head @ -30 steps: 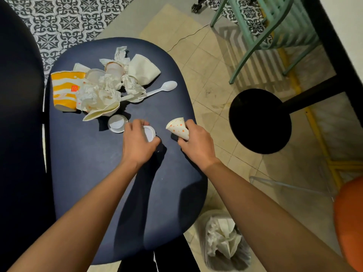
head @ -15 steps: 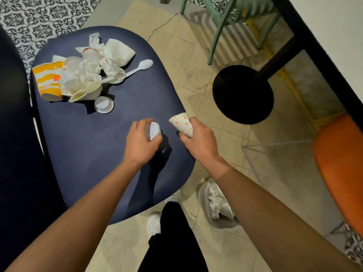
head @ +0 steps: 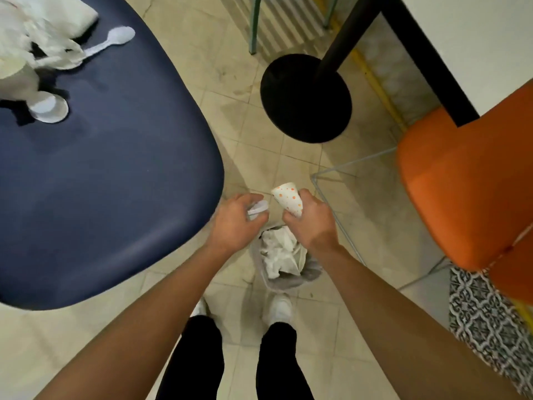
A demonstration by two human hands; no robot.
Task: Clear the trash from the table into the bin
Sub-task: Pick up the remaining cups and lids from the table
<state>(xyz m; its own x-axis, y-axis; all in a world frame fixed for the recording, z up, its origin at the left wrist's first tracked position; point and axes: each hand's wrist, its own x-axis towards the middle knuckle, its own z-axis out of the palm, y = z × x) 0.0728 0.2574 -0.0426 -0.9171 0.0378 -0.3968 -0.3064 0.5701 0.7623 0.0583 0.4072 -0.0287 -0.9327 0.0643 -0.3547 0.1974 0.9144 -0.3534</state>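
Over the bin [head: 285, 272], which sits on the tiled floor [head: 253, 157] just off the near right edge of the dark blue table [head: 115, 174], both of the person's bare hands hang close together. Their left hand [head: 235, 222] is curled around a small white plastic lid [head: 257, 209], fingers and thumb pinching it so that only its edge peeps out. Their right hand [head: 308, 223] is closed around the narrow end of a white paper cup with orange dots [head: 288, 197], whose open mouth tilts up and away toward the far side. The bin (a small one, lined with a grey bag) already holds crumpled white paper [head: 279, 249], and the hands partly cover its far rim. Two white shoes [head: 281, 308] stand right at its near side, with black trouser legs below them. Back on the table, at the far left, a heap of trash remains: crumpled white wrappers [head: 37, 44], a white plastic spoon [head: 111, 43] lying with its bowl pointing right, and a round white lid [head: 49, 109] just on the near side of the heap; all of it is somewhat blurred. To the right of the bin stands an orange seat [head: 467, 197], and on the far side a round black table base [head: 305, 98] rests on the tiles.
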